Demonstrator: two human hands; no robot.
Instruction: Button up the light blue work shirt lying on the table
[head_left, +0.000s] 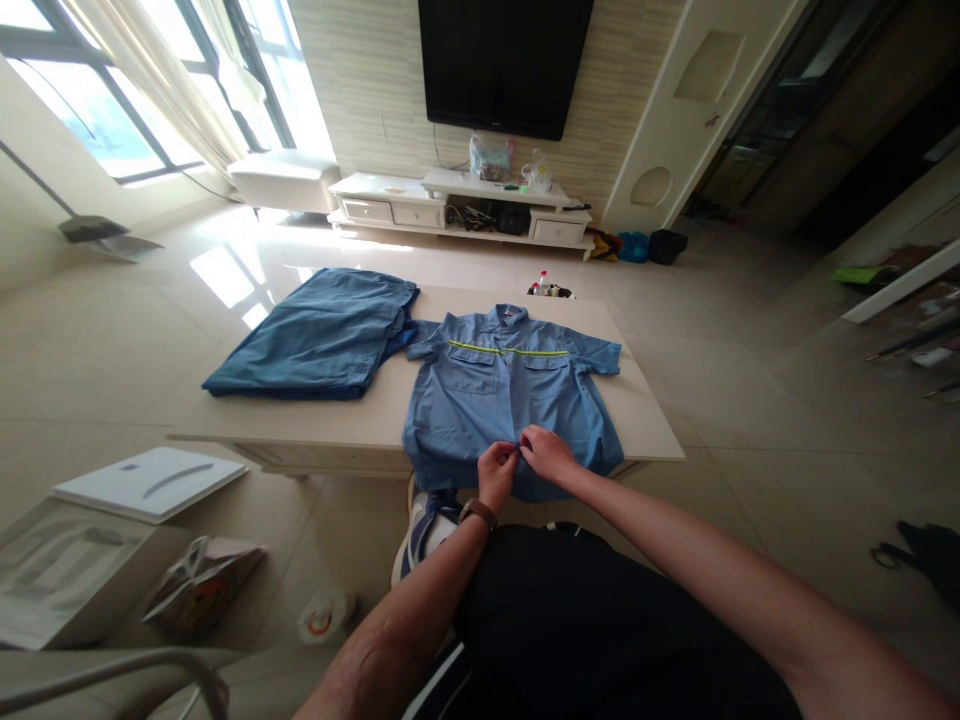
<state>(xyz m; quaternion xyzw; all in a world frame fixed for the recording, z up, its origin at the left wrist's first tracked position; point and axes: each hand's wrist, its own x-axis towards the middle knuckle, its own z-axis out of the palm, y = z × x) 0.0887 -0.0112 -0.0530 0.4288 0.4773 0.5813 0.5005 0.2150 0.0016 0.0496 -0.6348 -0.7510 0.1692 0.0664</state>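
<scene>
A blue short-sleeved shirt (472, 400) with a yellow stripe across the chest lies face up on the low table, its collar pointing away from me. Its lower hem hangs over the table's near edge. My left hand (496, 472) pinches the front placket low down, a brown band on the wrist. Close against it, my right hand (546, 455) pinches the same placket from the other side. The fingertips nearly meet, and any button between them is too small to make out. Left of the shirt sits a stack of folded blue garments (307, 335).
The cream table (645, 430) has its near edge just before my legs. A white box (90, 560), a paper bag (202, 585) and a tape roll (324, 615) stand on the floor at left. Bottles (543, 285) show behind the table, with a TV cabinet (420, 212) farther back.
</scene>
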